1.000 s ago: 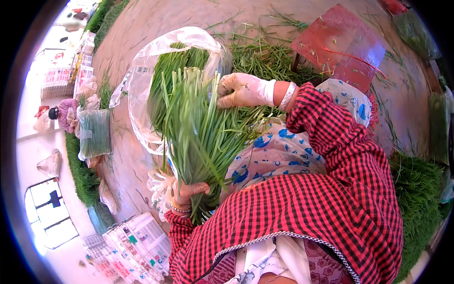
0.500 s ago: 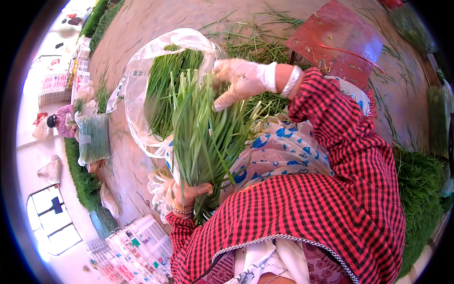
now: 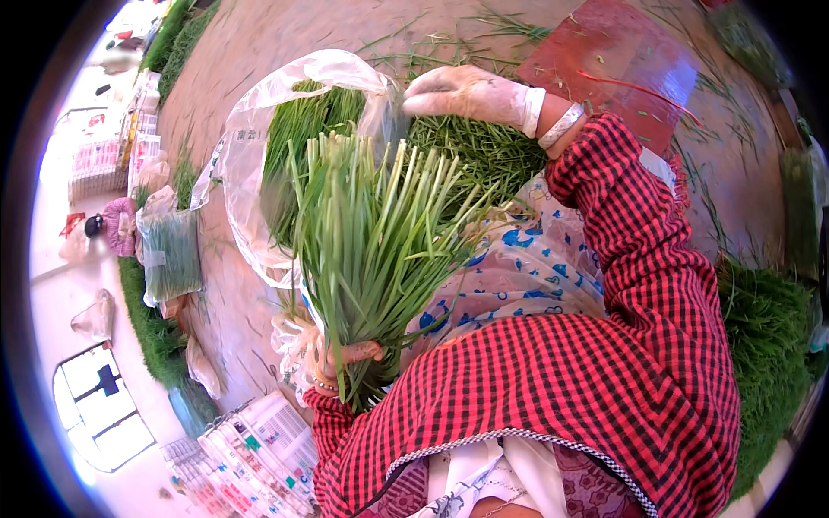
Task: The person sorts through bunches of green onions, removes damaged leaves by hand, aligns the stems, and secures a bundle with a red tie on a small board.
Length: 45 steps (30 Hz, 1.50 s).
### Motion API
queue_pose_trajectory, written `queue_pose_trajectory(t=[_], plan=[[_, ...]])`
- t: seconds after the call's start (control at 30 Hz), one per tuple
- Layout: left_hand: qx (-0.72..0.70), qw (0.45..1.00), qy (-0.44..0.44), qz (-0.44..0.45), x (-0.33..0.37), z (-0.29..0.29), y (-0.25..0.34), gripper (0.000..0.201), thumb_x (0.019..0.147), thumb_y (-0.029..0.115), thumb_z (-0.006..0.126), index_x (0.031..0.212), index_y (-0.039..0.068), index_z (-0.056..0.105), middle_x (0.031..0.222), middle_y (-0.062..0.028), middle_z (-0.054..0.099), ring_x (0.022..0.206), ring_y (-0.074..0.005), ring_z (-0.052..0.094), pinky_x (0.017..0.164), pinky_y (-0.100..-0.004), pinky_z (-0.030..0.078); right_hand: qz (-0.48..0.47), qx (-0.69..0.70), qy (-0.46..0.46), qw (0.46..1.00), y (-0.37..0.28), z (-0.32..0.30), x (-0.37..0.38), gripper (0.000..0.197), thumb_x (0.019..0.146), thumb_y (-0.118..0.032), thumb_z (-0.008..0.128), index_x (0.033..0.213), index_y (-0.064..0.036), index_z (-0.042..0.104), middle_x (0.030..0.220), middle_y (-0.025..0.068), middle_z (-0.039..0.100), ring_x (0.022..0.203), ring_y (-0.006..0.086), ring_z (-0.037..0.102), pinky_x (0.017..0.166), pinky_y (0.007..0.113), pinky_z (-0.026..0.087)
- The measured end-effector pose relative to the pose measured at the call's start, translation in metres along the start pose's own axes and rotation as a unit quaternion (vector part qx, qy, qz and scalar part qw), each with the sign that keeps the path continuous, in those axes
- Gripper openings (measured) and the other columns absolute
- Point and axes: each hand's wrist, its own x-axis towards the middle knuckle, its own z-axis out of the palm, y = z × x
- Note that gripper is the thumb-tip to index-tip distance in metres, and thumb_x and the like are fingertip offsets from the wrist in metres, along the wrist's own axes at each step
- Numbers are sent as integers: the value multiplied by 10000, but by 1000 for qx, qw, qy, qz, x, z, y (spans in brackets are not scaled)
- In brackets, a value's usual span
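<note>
The bunch (image 3: 371,242) is at the centre of the frame, its pale cut ends fanned toward the top and its green leaves gathered toward the bottom. The left hand (image 3: 352,352), lower centre-left, is closed around the gathered lower part of the bunch; beads (image 3: 325,380) encircle its wrist. The right hand (image 3: 466,93), upper centre, wears a pale glove. Its fingers are extended to the left, clear of the bunch, with nothing seen in its grip. The fingertips lie at the right rim of a clear bag (image 3: 243,164); contact with the rim cannot be determined. The bag, upper centre-left, stands open and contains green stalks (image 3: 294,129). Loose clippings (image 3: 475,155) lie below the right hand. A red stool (image 3: 609,65) is at upper right. A plastic sheet (image 3: 535,268) with blue print covers the lap, right of the bunch. A green pile (image 3: 760,354) occupies the right edge.
</note>
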Motion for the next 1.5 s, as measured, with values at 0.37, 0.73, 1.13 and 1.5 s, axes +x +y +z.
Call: queue_pose_trajectory(t=[0.37, 0.73, 1.13, 1.5], plan=[[57, 997, -52, 9, 12, 32, 35, 555, 691, -14, 807, 1182, -56, 551, 906, -144, 662, 694, -232, 637, 573, -335, 515, 23, 114, -140, 983, -11, 53, 4, 243, 893, -218, 703, 1031, -19, 712, 854, 8, 695, 786, 98, 589, 748, 290, 496], [90, 992, -87, -7, 9, 14, 26, 559, 701, -18, 793, 1201, -43, 545, 905, -135, 663, 704, -223, 640, 582, -332, 514, -42, -111, 111, 987, 37, -30, 5, 266, 900, -261, 675, 999, -15, 690, 917, 47, 694, 868, 122, 620, 801, 287, 494], [128, 986, -105, 1, 8, 22, 37, 598, 665, -34, 759, 1220, -34, 536, 938, -111, 666, 701, -215, 638, 624, -333, 518, -32, 9, -143, 989, 13, 35, 2, 249, 921, -245, 638, 989, -7, 668, 835, 20, 668, 803, 103, 580, 740, 310, 489], [-11, 999, 30, 28, 15, -22, -17, 354, 756, 112, 664, 1038, -95, 615, 755, -148, 638, 631, -205, 564, 618, -320, 471, 117, -36, 89, 988, 15, 2, -31, 514, 870, -454, 683, 1114, -3, 646, 927, 104, 684, 782, 194, 674, 764, 356, 551]])
